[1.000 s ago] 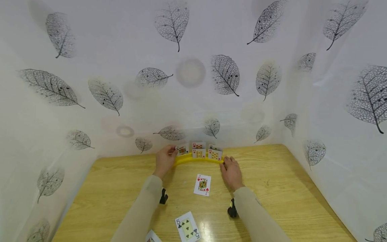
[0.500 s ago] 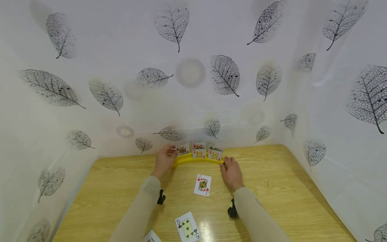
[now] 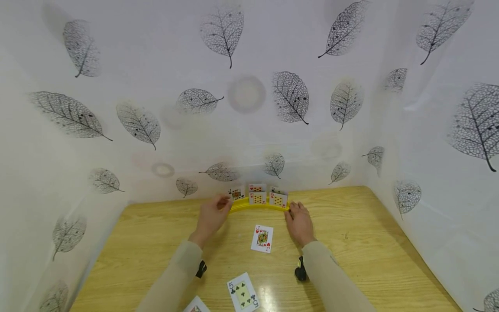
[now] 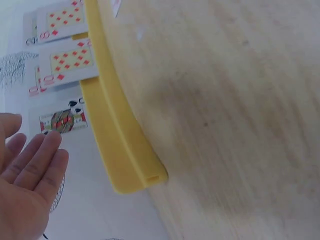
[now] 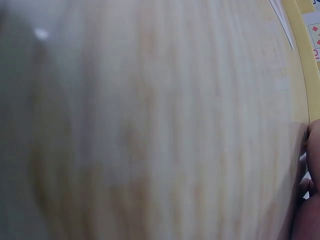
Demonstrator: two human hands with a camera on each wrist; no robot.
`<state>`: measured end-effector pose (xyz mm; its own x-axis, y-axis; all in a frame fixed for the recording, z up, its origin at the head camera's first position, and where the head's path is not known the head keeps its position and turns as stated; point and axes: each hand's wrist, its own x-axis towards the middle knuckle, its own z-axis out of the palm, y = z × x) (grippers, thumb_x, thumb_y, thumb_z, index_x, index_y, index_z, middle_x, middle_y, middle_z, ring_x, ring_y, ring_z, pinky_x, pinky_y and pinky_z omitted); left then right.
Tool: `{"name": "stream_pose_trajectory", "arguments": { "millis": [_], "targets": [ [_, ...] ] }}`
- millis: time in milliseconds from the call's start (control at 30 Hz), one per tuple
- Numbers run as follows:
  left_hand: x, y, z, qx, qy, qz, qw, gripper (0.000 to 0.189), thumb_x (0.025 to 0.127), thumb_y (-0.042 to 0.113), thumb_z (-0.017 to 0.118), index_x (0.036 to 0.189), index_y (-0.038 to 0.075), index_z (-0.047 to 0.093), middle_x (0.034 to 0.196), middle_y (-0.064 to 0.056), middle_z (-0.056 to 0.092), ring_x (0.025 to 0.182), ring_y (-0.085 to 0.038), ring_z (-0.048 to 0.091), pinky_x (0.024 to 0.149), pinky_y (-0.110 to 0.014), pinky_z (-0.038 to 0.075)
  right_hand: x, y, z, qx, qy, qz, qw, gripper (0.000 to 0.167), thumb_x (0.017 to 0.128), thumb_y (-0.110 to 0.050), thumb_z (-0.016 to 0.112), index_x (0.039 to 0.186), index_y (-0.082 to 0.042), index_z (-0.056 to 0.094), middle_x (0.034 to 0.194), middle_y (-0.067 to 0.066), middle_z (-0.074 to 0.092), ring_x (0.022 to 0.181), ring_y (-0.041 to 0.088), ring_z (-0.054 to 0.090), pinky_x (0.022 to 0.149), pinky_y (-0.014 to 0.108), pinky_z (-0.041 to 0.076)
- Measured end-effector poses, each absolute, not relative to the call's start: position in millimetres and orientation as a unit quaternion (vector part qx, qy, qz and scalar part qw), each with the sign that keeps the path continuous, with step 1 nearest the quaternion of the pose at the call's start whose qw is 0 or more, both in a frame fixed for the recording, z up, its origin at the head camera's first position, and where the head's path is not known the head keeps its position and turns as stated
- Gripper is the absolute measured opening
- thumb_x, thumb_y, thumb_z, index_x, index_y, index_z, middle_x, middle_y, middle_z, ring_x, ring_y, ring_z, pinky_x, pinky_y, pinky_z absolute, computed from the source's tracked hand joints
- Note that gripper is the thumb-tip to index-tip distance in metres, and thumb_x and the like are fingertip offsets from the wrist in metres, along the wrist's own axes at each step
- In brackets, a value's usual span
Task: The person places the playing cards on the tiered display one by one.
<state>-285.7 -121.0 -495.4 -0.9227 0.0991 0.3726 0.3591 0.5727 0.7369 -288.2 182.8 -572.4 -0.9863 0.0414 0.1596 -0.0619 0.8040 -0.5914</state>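
A curved yellow card holder (image 3: pixel 249 206) stands at the back of the table with playing cards upright in two rows. My left hand (image 3: pixel 212 216) is beside its left end, fingers loosely bent and apart from a black-suited face card (image 3: pixel 236 193). That card stands in the back row; the left wrist view shows the left hand (image 4: pixel 35 175) holding nothing. At the holder's right end, my right hand (image 3: pixel 300 223) grips it between thumb and fingers. The ten of diamonds (image 4: pixel 69 62) and eight of diamonds (image 4: pixel 64 20) stand in the front row.
A jack of hearts (image 3: pixel 262 238) lies face up in front of the holder. Nearer lie a five of clubs (image 3: pixel 243 292) and a partly cut-off card (image 3: pixel 196 305). Behind the wooden table (image 3: pixel 370 242) hangs a white sheet (image 3: pixel 249 130) with a leaf print.
My left hand has let go of the black-suited face card and drawn back slightly toward me. The card stays upright in the holder. The right hand has kept its place.
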Motion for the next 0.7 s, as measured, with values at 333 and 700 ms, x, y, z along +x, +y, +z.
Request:
{"name": "stream_pose_trajectory", "arguments": {
  "millis": [333, 700],
  "targets": [
    [-259.0, -112.4, -513.2, -0.21, -0.917, -0.338, 0.0, 0.052, 0.099, 0.036, 0.074, 0.144, 0.011, 0.062, 0.146, -0.009, 0.066, 0.137, -0.035, 0.061, 0.115, -0.056, 0.049, -289.3, 182.4, -573.4, 0.012, -0.945, 0.314, 0.093, 0.053, 0.111, -0.028, 0.054, 0.151, 0.007, 0.05, 0.16, 0.023, 0.049, 0.155, 0.044, 0.036, 0.129, 0.059, 0.027],
    [-246.4, -102.5, -524.9, -0.286, -0.931, -0.211, -0.088, 0.079, 0.098, 0.056, 0.066, 0.162, 0.017, 0.041, 0.167, -0.027, 0.034, 0.157, -0.053, 0.026, 0.127, -0.072, 0.017, -288.3, 183.3, -574.5, 0.01, -0.946, 0.312, 0.088, 0.054, 0.111, -0.028, 0.053, 0.151, 0.007, 0.05, 0.161, 0.023, 0.047, 0.156, 0.044, 0.035, 0.129, 0.059, 0.027]
  ]
}}
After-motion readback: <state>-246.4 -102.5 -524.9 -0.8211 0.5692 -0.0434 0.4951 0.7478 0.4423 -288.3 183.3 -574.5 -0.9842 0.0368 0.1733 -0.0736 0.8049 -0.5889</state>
